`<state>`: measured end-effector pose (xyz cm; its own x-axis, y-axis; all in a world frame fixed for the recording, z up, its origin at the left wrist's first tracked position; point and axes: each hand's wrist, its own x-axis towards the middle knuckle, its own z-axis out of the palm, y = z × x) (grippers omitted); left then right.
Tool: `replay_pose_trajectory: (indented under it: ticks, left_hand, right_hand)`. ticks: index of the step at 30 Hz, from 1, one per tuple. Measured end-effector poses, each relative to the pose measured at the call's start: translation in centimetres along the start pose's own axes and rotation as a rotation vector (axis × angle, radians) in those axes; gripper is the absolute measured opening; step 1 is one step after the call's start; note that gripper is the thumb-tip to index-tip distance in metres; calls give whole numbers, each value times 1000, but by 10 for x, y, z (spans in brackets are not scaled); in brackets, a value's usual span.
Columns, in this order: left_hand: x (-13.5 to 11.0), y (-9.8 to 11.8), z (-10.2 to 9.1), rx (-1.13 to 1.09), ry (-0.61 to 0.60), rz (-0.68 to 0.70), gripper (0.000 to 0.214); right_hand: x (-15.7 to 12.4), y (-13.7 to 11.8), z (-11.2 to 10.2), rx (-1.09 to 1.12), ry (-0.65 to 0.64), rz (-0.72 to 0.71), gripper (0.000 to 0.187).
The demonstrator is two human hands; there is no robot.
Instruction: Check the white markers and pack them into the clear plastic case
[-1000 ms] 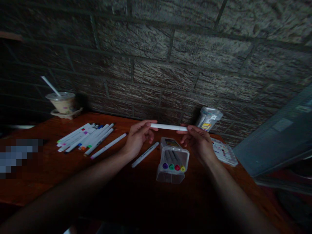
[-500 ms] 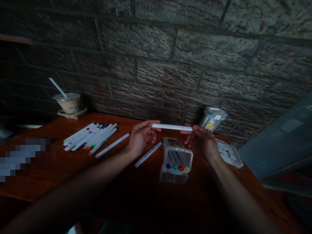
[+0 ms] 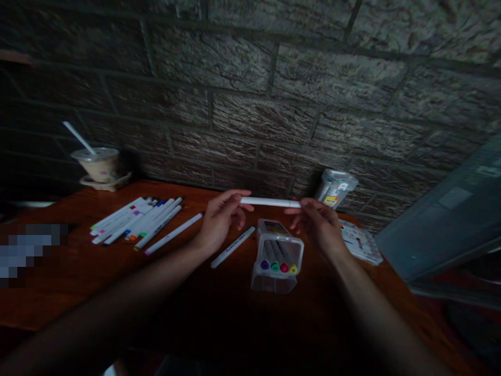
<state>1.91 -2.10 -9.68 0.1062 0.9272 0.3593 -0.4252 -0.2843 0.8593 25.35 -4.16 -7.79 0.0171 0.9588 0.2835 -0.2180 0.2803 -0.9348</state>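
Note:
Between my two hands a white marker (image 3: 270, 201) is held level above the table. My left hand (image 3: 221, 219) pinches its left end between thumb and fingers. At its other end, past a thin seam line, my right hand (image 3: 321, 222) grips it the same way. Just below the hands stands a clear plastic case (image 3: 299, 248), its front open, with several markers inside showing purple, green, red and yellow ends. A loose white marker (image 3: 233, 248) with dark lettering lies left of the case. Another marker with pink-purple ends (image 3: 174, 234) rests further left.
A pile of white markers (image 3: 136, 219) lies on the wooden table (image 3: 78, 282) at left. Behind it, a lidded cup with a straw (image 3: 97, 164) stands in a carton holder. Another clear case (image 3: 336, 188) and a flat patterned pack (image 3: 360, 243) are at right. A stone-block wall backs the table.
The scene has shifted slightly left in view. Both hands keep hold of the marker at its ends, almost unmoved over the table.

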Motion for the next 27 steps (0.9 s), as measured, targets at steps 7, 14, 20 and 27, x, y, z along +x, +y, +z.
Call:
replay_pose_trajectory:
  ticks: [7,14,20,27]
  left_hand:
    - [1,-1,2,160,-21,67,27]
    - [-1,-1,4,243,-11,55,24]
    - [-2,0,3,327,4,41,23]
    - [-2,-1,1,456,-14,103,17]
  right_hand:
    - [1,4,-3,-75,5,-52,24]
    - [1,3,-2,-178,32,-54,24]
    - [-1,2,0,-212,34,-72,25]
    - [-2,4,3,-250,34,-75,28]
